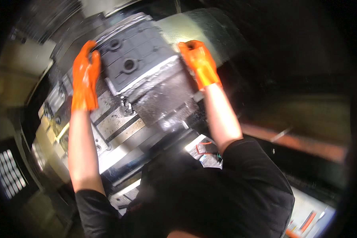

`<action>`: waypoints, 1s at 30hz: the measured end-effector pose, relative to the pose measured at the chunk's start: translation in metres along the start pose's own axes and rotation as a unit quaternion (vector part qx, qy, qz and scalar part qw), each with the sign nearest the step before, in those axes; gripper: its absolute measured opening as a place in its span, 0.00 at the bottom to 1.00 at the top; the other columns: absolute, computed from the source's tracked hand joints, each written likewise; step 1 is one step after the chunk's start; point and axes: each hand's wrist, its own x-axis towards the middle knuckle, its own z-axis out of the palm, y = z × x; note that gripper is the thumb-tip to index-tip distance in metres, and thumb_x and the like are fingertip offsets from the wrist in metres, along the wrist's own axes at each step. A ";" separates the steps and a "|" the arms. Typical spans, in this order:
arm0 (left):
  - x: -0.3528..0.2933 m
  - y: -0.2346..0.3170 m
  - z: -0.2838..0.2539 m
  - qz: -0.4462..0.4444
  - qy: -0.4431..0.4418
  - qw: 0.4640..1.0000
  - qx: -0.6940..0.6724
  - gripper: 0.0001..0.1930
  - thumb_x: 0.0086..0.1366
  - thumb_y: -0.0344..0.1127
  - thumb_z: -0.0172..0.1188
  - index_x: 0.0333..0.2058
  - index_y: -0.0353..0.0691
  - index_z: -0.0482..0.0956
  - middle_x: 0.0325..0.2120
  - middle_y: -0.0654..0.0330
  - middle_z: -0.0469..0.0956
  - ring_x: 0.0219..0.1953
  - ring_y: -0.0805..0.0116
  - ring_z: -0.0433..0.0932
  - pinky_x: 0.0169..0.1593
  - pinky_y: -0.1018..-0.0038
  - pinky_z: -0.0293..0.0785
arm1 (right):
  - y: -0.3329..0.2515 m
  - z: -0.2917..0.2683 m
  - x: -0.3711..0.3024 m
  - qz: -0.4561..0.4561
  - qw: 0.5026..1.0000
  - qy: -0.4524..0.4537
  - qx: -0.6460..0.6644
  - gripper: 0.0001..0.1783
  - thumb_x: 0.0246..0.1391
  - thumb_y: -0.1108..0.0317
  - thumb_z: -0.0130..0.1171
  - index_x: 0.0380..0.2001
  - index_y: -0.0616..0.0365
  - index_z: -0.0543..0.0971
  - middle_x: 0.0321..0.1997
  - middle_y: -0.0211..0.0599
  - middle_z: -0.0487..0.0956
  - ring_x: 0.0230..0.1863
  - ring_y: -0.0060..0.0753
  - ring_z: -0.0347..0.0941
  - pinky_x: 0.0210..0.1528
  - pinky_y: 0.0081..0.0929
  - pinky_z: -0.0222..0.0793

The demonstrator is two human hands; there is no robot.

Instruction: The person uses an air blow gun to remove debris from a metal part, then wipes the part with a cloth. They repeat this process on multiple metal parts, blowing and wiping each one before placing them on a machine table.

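Note:
A grey cast metal housing point(142, 51), box-shaped with ribs and two round raised holes on its face, sits tilted over a dark metal block point(166, 91). At its left edge is my left hand point(85, 71), in an orange rubber glove, with thumb and fingers closed about the corner. On the opposite side, my right hand point(198, 57), gloved the same, has its fingers curled at the housing's right edge. Motion blur softens the right fingertips, and the housing's underside is hidden.
Under the block lies a slotted metal machine table point(121, 127) with wet specks. A small clamp-like fitting point(126, 106) stands by the block's left corner. An orange-red rail point(297, 142) crosses at right. A pale surface point(309, 210) with tools shows at lower right.

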 end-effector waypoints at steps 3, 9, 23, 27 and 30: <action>-0.059 0.056 -0.030 -0.029 0.011 0.996 -0.086 0.19 0.75 0.36 0.57 0.59 0.31 0.78 0.57 0.47 0.81 0.61 0.55 0.77 0.67 0.64 0.69 | -0.035 -0.026 -0.099 -0.020 0.991 -0.027 0.129 0.23 0.62 0.50 0.64 0.47 0.61 0.83 0.46 0.44 0.85 0.49 0.41 0.81 0.54 0.37 0.74; -0.228 0.125 -0.084 -0.125 -0.095 0.987 -0.041 0.24 0.80 0.45 0.51 0.63 0.32 0.75 0.60 0.47 0.78 0.63 0.54 0.75 0.68 0.61 0.67 | 0.068 -0.067 -0.255 -0.092 0.955 -0.283 -0.001 0.24 0.64 0.47 0.60 0.42 0.60 0.84 0.38 0.46 0.85 0.38 0.47 0.83 0.41 0.47 0.77; -0.549 -0.104 -0.069 -0.404 -0.549 0.731 0.018 0.17 0.75 0.38 0.52 0.53 0.33 0.81 0.49 0.47 0.82 0.49 0.54 0.81 0.56 0.64 0.76 | 0.343 -0.316 -0.431 0.253 0.895 0.360 0.076 0.13 0.55 0.61 0.69 0.33 0.63 0.85 0.29 0.41 0.85 0.32 0.26 0.80 0.37 0.30 0.75; -0.551 -0.065 -0.072 -0.410 -0.577 0.706 0.032 0.17 0.75 0.38 0.52 0.52 0.33 0.81 0.48 0.48 0.82 0.49 0.54 0.81 0.55 0.64 0.76 | 0.379 -0.395 -0.413 0.168 0.849 0.501 0.015 0.18 0.55 0.58 0.69 0.37 0.65 0.85 0.30 0.43 0.86 0.34 0.33 0.82 0.41 0.31 0.76; -0.552 -0.034 -0.072 -0.415 -0.577 0.702 0.044 0.17 0.75 0.39 0.52 0.51 0.33 0.81 0.47 0.49 0.82 0.48 0.55 0.81 0.55 0.64 0.76 | 0.416 -0.429 -0.382 0.097 0.839 0.508 -0.168 0.24 0.55 0.57 0.69 0.46 0.66 0.82 0.43 0.55 0.85 0.46 0.54 0.83 0.51 0.43 0.76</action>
